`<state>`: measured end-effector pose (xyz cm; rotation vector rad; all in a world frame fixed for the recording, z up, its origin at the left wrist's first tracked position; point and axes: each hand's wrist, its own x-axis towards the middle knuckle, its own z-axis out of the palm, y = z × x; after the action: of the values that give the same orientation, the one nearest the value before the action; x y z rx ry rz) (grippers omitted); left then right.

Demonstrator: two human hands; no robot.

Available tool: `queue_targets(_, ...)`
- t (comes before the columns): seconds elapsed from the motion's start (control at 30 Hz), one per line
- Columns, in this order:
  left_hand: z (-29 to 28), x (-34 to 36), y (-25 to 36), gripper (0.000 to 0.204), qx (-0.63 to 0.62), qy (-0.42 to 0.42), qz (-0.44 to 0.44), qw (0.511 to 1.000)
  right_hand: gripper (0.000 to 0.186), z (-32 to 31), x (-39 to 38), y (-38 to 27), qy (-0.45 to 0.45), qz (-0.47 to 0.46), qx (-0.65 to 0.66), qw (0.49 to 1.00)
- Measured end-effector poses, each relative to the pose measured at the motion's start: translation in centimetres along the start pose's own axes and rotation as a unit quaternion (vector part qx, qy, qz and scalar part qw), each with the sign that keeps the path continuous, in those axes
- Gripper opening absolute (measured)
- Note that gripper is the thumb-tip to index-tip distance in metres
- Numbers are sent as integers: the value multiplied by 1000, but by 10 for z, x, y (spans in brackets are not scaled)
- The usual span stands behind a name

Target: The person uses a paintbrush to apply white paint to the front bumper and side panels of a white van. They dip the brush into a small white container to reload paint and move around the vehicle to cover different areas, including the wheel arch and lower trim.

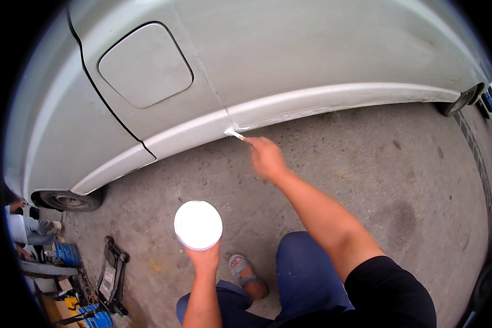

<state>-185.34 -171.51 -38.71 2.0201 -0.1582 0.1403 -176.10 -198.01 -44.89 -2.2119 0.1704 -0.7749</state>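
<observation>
My right hand is closed round the handle of a paintbrush. The white-coated bristles touch the lower edge of a pale van's sill, just below a vertical seam in the body. Nearer to me, my left hand holds a round tub from below and behind. White fills the tub's round top; whether that is paint or a lid I cannot tell. My left fingers are mostly hidden by the tub.
A square fuel flap sits in the van's side. The van's wheels stand at far left and far right. On the concrete floor at left lie a trolley jack, blue drums and tools. Another person sits at the left edge.
</observation>
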Motion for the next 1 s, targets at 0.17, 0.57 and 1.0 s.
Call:
queue_targets(0.17, 1, 0, 4, 72, 7, 6, -8, 1000, 26, 1, -9, 3, -16, 8, -7, 1000)
queue_targets(0.57, 1, -1, 5, 72, -5, 6, -20, 1000, 29, -36, -11, 39, 11, -3, -72, 997)
queue_targets(1.0, 13, -3, 18, 59, -26, -3, -9, 1000, 27, -64, 0, 23, -26, -45, -164, 985)
